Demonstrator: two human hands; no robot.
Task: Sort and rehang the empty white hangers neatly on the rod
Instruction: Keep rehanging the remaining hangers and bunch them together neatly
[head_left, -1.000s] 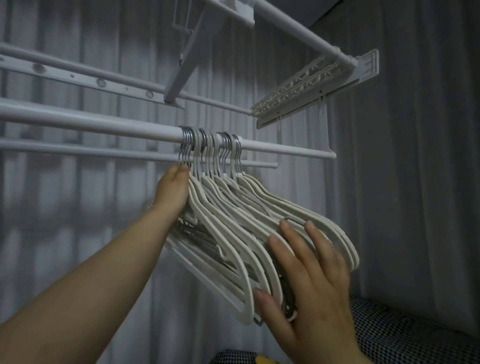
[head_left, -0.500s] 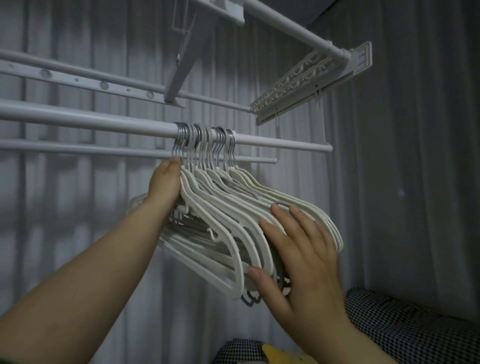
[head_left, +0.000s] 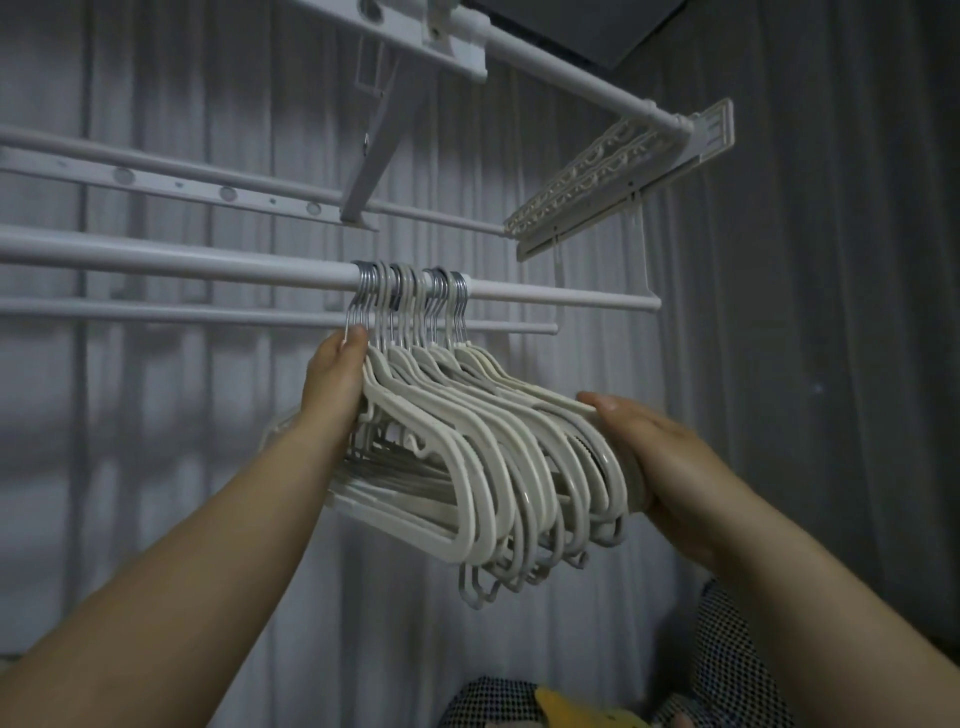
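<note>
The rod (head_left: 182, 260) runs from left to right across the scene, with a curtain (head_left: 831, 364) hanging behind it. The left hand (head_left: 337, 387) is raised to the left end of the bunch, just under the metal hooks (head_left: 410, 299). Its thumb lies straight up beside the leftmost hook. Its fingers are hidden behind the plastic, so it is not clear whether they curl round anything or only press.

The white hangers (head_left: 483, 447) all hang from the rod in one tight bunch. Their hooks crowd together near its right end, and their arms slant down and toward the near right.

The right hand (head_left: 660, 457) lies flat against the rightmost hanger, low on its shoulder, with straight fingers that hold nothing. The bunch therefore sits between the two hands, stacked along the rod. The left hand is nearer the hooks, so it seems better placed to space them out, while the right hand squares the lower ends. A checked cushion (head_left: 727, 654) lies below.
</note>
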